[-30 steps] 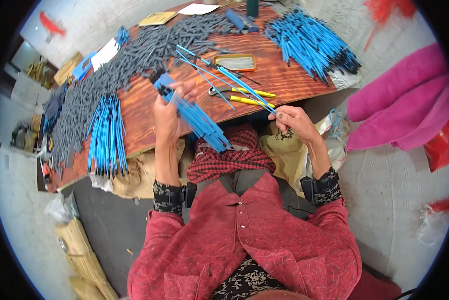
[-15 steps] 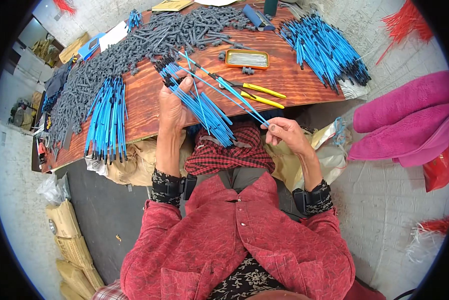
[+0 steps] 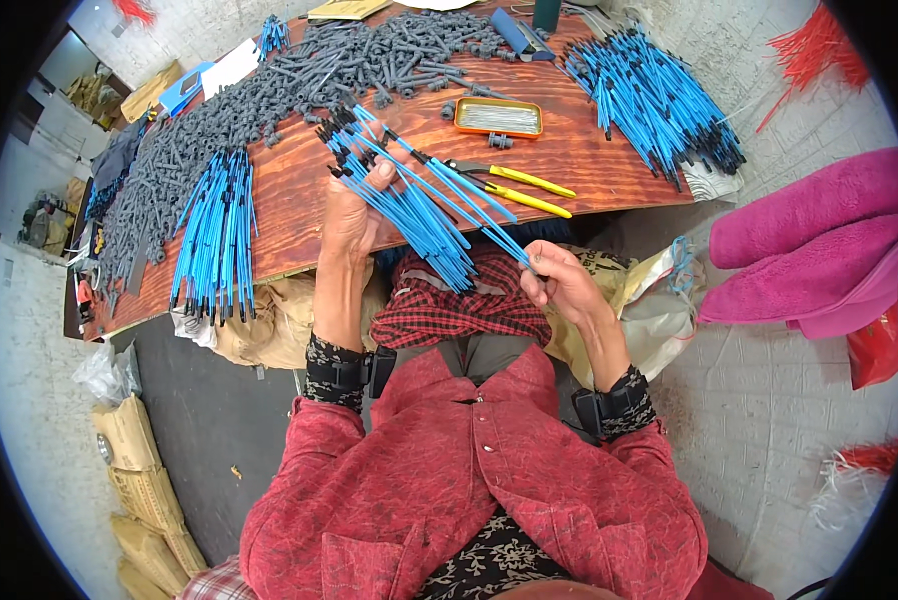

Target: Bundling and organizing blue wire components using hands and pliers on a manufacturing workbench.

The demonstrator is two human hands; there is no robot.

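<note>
My left hand [image 3: 351, 218] is closed around a bundle of thin blue rods with black tips [image 3: 421, 235], held slanting over the table's front edge. Its thumb presses across the rods near their black upper ends. Between the thumb and fingers of my right hand [image 3: 561, 280] are the lower ends of a few similar blue rods [image 3: 481, 212]. These slope up to the left, and their far ends reach the upper part of the bundle. Whether they touch it, I cannot tell.
On the reddish wooden table [image 3: 294, 235] lie yellow-handled pliers [image 3: 524, 190], an orange-rimmed tin of thin pins [image 3: 499, 118] and a heap of grey plastic fittings [image 3: 339, 60]. More blue rods lie in piles at left [image 3: 216, 235] and right [image 3: 654, 100]. A magenta towel [image 3: 819, 235] hangs at right.
My right hand has shifted slightly left, toward the bundle, with its rods. A single rod that crossed the bundle at an angle no longer shows there.
</note>
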